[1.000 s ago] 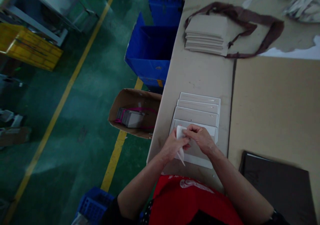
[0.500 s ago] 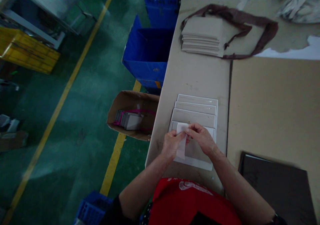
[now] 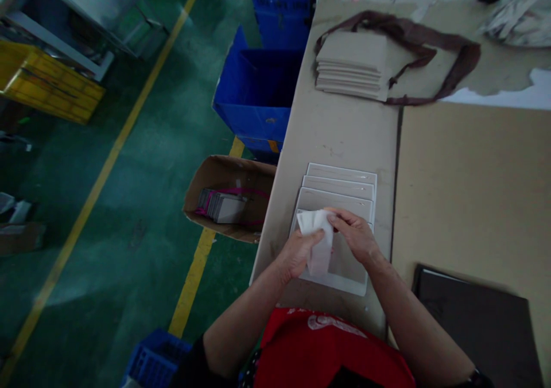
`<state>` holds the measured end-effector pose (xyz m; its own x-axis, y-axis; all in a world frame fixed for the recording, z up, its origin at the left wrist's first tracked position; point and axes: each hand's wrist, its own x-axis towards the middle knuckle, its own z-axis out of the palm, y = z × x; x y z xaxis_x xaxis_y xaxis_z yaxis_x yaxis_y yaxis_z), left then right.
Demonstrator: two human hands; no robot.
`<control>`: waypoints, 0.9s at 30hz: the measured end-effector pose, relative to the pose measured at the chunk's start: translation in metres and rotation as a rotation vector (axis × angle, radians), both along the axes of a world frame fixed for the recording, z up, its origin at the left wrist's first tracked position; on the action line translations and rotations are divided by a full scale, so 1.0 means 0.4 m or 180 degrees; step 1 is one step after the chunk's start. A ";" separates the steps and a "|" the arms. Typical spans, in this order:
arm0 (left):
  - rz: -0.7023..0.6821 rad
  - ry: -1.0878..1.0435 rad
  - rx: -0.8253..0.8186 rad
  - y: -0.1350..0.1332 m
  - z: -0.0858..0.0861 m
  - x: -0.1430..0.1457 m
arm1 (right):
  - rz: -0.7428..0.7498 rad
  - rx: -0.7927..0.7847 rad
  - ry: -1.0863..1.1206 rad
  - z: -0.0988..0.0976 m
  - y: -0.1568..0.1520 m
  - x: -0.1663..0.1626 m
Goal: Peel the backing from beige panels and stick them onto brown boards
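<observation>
Both hands work over the nearest of several overlapping white-edged grey cards (image 3: 340,193) laid in a row on the beige table (image 3: 336,130). My left hand (image 3: 297,256) pinches a thin white paper strip (image 3: 318,239) from the left. My right hand (image 3: 355,236) pinches the same strip near its top, fingers closed on it. The strip hangs loose and wider than before above the nearest card (image 3: 344,273).
A stack of grey boards (image 3: 353,63) lies at the far end inside a loop of dark brown strap (image 3: 430,38). A dark panel (image 3: 477,319) sits at the near right. Beside the table stand blue bins (image 3: 258,89) and an open carton (image 3: 228,196) holding bundled cards.
The white strip has been pulled up and spread wider between the two hands. Both hands have shifted slightly away from me over the nearest card.
</observation>
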<state>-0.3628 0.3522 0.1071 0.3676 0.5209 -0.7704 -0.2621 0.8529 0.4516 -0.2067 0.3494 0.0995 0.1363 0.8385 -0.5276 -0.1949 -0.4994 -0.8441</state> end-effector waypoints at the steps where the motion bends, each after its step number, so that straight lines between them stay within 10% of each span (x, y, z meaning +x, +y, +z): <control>1: 0.0101 0.0072 0.0036 0.001 -0.003 0.002 | -0.0074 -0.0007 0.0069 -0.004 0.000 0.001; 8: 0.0816 0.0572 0.0413 0.006 -0.013 0.031 | -0.0258 -0.0148 0.0398 -0.017 -0.014 -0.012; 27: 0.0935 0.0505 0.0176 0.006 -0.006 0.045 | -0.0080 -0.0291 0.0220 -0.035 -0.023 0.003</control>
<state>-0.3450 0.3547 0.1047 0.0735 0.6295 -0.7735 -0.4158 0.7244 0.5500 -0.2057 0.3403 0.0855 0.1173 0.7832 -0.6106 -0.2646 -0.5680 -0.7793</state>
